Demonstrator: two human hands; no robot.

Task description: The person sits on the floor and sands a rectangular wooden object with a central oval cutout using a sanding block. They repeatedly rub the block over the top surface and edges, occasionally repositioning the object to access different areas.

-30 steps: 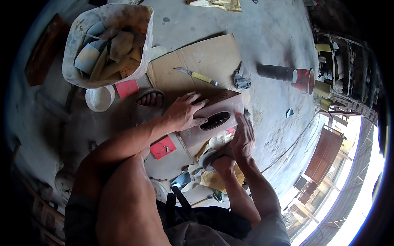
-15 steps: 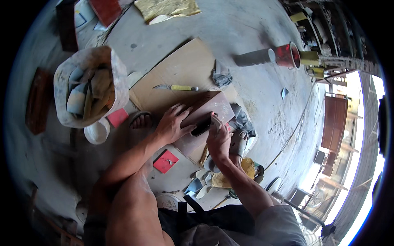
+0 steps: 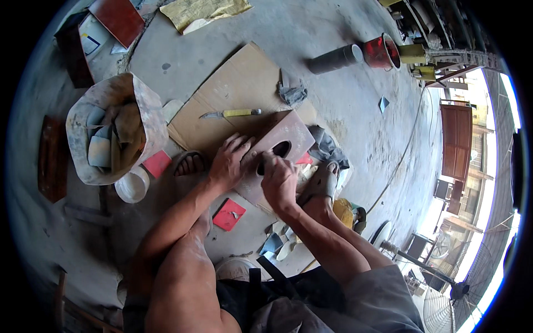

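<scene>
A dusty pinkish-brown box (image 3: 294, 135) with a long oval slot in its face sits tilted between my feet, at the edge of a flat cardboard sheet (image 3: 222, 77). My left hand (image 3: 229, 162) grips the box along its left side, fingers bent against it. Over the slot is my right hand (image 3: 279, 180), its fingers curled together at the slot's rim; whatever is in them is hidden. Beyond the box, on the cardboard, lies an open knife with a yellow handle (image 3: 241, 112). Crumpled dark grey sheet material (image 3: 327, 145) lies right of the box.
At left stands a white sack (image 3: 158, 111) of scraps and sanding pieces, a white tub (image 3: 132, 186) beside it. A red square pad (image 3: 229, 215) lies near my left foot. Farther right are a grey cylinder (image 3: 336, 59) and a red bucket (image 3: 382, 51); a fan (image 3: 444, 299) stands lower right.
My right hand has moved from the far end of the slot back along it toward me, uncovering that far end. My left hand stays on the box. The whole view has shifted slightly.
</scene>
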